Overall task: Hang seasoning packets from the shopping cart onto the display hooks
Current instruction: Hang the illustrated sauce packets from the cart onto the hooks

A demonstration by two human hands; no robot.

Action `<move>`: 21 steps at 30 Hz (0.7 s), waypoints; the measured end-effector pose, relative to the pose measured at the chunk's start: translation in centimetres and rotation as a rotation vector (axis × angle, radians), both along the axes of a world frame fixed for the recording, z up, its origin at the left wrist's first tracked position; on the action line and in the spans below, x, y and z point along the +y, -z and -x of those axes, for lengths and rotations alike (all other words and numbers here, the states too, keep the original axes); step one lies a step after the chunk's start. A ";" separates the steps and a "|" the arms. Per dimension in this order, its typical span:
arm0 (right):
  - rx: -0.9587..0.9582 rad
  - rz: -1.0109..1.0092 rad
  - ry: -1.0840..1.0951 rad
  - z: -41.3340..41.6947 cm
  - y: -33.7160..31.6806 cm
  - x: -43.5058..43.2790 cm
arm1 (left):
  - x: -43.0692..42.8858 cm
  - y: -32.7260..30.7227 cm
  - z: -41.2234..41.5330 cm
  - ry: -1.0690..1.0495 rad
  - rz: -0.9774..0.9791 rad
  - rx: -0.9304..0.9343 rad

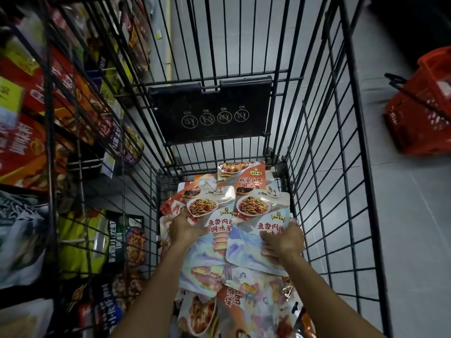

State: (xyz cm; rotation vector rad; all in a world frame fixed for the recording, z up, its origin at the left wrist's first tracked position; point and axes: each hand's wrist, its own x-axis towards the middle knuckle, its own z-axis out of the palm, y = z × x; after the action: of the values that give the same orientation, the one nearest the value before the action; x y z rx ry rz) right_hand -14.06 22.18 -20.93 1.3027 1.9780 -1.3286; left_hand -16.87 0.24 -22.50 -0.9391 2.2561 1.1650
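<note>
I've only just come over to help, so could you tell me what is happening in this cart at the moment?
A person is reaching both hands into the wire shopping cart, which holds a pile of seasoning packets. The left hand grips the left top packet at its edge; the right hand grips the right top packet beside it. Both packets are in the cart, not yet lifted out. A red basket sits on the floor to the right.
</note>
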 end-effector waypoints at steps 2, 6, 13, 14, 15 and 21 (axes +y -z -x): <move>0.043 -0.015 0.014 0.2 -0.2 -0.1 | 0.0 0.1 0.2 -0.043 -0.011 -0.038; 0.035 0.088 0.078 0.7 -0.8 -0.2 | -0.4 0.1 0.9 -0.078 -0.061 -0.053; 0.114 0.141 -0.066 1.3 -2.5 -0.5 | -1.2 -1.2 1.9 -0.098 -0.159 -0.100; 0.132 0.149 -0.073 1.3 -2.8 -0.5 | -1.3 -1.3 1.8 -0.122 -0.185 -0.098; 0.140 0.166 -0.080 1.2 -3.1 -0.6 | -1.5 -1.3 1.7 -0.161 -0.223 -0.084; 0.223 0.264 -0.088 0.7 -5.9 -0.5 | -1.5 -2.2 0.4 -0.264 -0.362 0.078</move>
State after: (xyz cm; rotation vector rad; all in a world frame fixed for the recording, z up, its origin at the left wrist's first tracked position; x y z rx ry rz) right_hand -14.77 21.66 -15.06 0.9706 1.8944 -1.6855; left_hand -17.26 -1.29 -20.30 -1.0758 1.9216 1.6823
